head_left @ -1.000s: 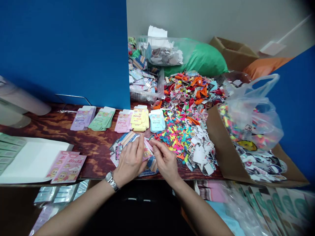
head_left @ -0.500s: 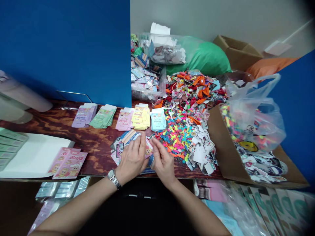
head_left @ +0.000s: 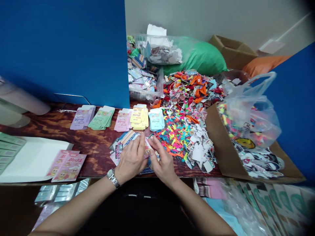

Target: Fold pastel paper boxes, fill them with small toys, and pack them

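Left hand [head_left: 131,160] and right hand [head_left: 163,162] curled close together, fingertips pinching a small pink printed paper card [head_left: 147,150], just above a loose fan of multicoloured cards [head_left: 120,147] on the dark wood-grain table [head_left: 98,155]. Five tidy pastel card stacks [head_left: 139,118] lined up behind; bright heap of neon balloons [head_left: 174,137] and white paper scraps [head_left: 199,152] still loose alongside.

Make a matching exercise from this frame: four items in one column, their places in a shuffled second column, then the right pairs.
Items:
1. metal wristwatch
2. stack of pale blue cards
3. pink printed cards
4. clear plastic bag

Places:
A. beside the stack of yellow cards
B. in the open cardboard box
C. on the wrist of the left hand
D. partly over the white sheet

Pairs: 1-C, 2-A, 3-D, 4-B.
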The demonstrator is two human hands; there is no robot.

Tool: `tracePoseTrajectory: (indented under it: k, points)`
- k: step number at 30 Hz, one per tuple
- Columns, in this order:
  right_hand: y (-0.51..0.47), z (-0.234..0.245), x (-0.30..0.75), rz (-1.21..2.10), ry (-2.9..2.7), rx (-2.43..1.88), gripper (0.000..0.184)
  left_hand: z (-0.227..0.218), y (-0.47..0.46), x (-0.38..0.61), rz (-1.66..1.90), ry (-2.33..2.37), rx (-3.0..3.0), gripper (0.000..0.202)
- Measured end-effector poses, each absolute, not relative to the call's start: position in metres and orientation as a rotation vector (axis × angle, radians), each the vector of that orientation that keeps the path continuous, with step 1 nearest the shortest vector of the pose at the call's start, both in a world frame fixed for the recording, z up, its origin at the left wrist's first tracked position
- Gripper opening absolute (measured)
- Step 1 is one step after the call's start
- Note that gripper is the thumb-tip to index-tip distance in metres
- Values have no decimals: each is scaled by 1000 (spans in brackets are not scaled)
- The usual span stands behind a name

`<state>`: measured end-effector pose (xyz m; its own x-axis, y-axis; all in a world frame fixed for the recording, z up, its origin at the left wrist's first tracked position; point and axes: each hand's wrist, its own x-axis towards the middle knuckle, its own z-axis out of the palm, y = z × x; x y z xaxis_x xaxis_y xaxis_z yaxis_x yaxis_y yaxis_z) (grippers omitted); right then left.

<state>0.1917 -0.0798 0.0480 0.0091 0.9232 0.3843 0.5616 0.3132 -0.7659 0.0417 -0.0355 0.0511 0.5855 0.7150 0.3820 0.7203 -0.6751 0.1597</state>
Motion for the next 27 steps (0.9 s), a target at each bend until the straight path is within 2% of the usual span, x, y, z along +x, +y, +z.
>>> tracePoseTrajectory:
  k: [9, 16, 21, 27]
  points:
    - [-73, 49, 186, 274, -1823, -1309, 64, 47, -34, 46, -713, -1136, -2816, 89]
    - [-90, 59, 187, 105, -1734, -1461, 68, 58, -24, 53, -826, -886, -2780, 84]
    - [-120, 63, 184, 60, -1677, -1588, 62, 59, -36, 64, -851, -706, -2832, 82]
    - [-163, 75, 195, 204, -1535, -1589, 47, 68, -60, 73, -850, -511, -2944, 89]
